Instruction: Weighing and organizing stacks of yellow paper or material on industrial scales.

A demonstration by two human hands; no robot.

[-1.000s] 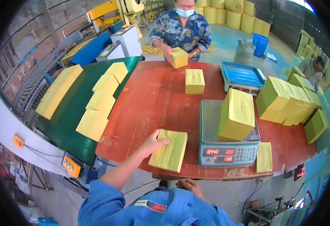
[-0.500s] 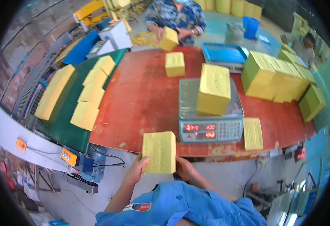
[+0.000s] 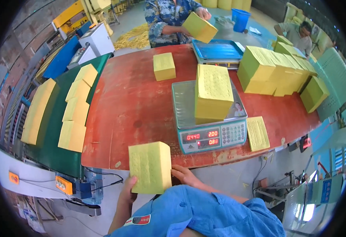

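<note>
Between my two hands is a thick stack of yellow paper (image 3: 149, 170), its rows of embossed marks turned up toward me. It is held off the near edge of the red table, close to my body. My left hand (image 3: 128, 190) is closed on its lower left edge, thumb on the front. My right hand (image 3: 184, 176) presses against the right side, its fingertips partly hidden behind the stack. On the digital scale (image 3: 210, 138) beyond stands a taller yellow paper stack (image 3: 213, 93). A thin stack (image 3: 258, 134) lies just right of the scale.
Across the red table (image 3: 129, 106), a person in camouflage holds another stack (image 3: 200, 27) above a blue tray (image 3: 216, 50). One stack (image 3: 164, 66) stands near them. Several stacks (image 3: 274, 73) are lined up at right. A green conveyor (image 3: 56, 114) at left carries two rows.
My view has shifted, and the stack in my hands is drawn closer to my body and tilted. The person opposite has moved their stack rightward, up over the blue tray.
</note>
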